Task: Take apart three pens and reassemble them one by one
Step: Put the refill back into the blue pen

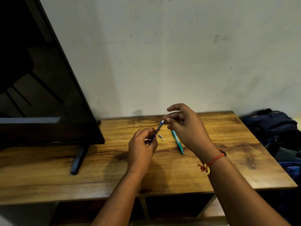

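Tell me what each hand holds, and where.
Left hand grips the blue pen by its lower end. Right hand is at its top end; contact unclear.

A thin red thread (215, 159) circled the right wrist (209, 150), a single strand lying slantwise across it. At the thread's lower end, on the side toward the other arm, sat a knot (203, 168) of frayed red ends mixed with a yellow-orange loop that hung a little off the wrist. At the thread's upper end a small dark piece (224, 152) showed, too small to tell what it was. Beyond the thread, the right grip (187, 126) was bare, with a short pale nail (168, 119) on one fingertip. Behind the thread the right forearm (241, 190) was bare as far as it showed. Well left of the thread, the left grip (141, 147) and the left forearm (120, 193) were bare too.
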